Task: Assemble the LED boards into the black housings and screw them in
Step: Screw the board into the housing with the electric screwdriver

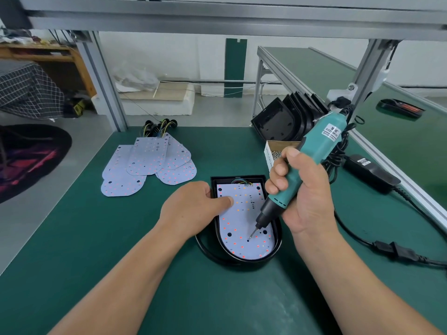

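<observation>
I saw the left hand (193, 206) lying on the left side of the black housing (278, 240), which sat in the middle of the green table (108, 250). The hand was not clenched: one straight finger pressed flat on the white LED board (242, 221) lying inside the housing. The right hand (302, 192) was wrapped tight round the teal electric screwdriver (316, 148), held tilted with its top leaning away to the right. Its thin bit (252, 233) touched the lower part of the board, just beside a small dark hole. The screwdriver's body and the right hand covered the housing's upper right corner, so I could not see that part of the board. Coloured wires (242, 182) showed at the board's far edge. A black cord (205, 250) curved along the housing's near left side. On the far left of the table lay a loose pile of spare boards (147, 163), overlapping one another, with a bundle of wires (157, 126) behind them. At the far right stood a row of empty housings (287, 117) leaning together, and just in front of them an open cardboard box of screws (274, 152), partly hidden by the right hand's fingers. The screwdriver's coiled cable hung near a black power adapter (371, 172), whose power lead (389, 249) trailed across the table's right side.
</observation>
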A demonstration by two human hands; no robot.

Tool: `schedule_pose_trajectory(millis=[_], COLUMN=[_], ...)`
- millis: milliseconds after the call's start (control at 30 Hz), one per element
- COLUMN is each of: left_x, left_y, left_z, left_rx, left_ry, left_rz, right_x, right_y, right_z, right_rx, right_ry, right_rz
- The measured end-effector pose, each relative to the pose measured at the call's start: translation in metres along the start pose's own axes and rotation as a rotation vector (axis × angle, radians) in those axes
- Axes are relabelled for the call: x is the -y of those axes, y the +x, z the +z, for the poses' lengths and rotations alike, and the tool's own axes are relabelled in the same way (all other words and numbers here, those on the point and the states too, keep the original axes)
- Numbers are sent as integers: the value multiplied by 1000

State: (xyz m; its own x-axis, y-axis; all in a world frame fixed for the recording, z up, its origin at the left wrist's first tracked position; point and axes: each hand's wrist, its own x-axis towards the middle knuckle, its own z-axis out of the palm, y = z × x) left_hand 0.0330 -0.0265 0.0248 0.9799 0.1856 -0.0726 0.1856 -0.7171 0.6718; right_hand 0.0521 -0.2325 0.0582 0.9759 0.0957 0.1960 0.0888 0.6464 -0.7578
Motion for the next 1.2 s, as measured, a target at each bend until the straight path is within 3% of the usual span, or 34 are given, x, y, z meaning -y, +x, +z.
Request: schedule_pose_trajectory(millis=[400, 700, 900, 1067, 1200], left_x=[-6, -4, -4, -15, -26], left_y=[-6, -6, -9, -25, -41], left_z=[-3, -13, -15, -22, -27], left_rx=[-2, 15, -86, 203, 432], left_ry=[18, -46, -154, -647, -673], left_rz=[-8, 23, 73, 146, 223], right_x=[1, 12, 11, 13, 17], right_y=[-12, -6, -1, 1, 2], right_z=[15, 7, 3, 0, -3], right_rx=[150, 68, 11, 4, -31], right_ry=[-120, 9, 9, 20, 79], right_rz=[-69, -38, 47, 73, 39])
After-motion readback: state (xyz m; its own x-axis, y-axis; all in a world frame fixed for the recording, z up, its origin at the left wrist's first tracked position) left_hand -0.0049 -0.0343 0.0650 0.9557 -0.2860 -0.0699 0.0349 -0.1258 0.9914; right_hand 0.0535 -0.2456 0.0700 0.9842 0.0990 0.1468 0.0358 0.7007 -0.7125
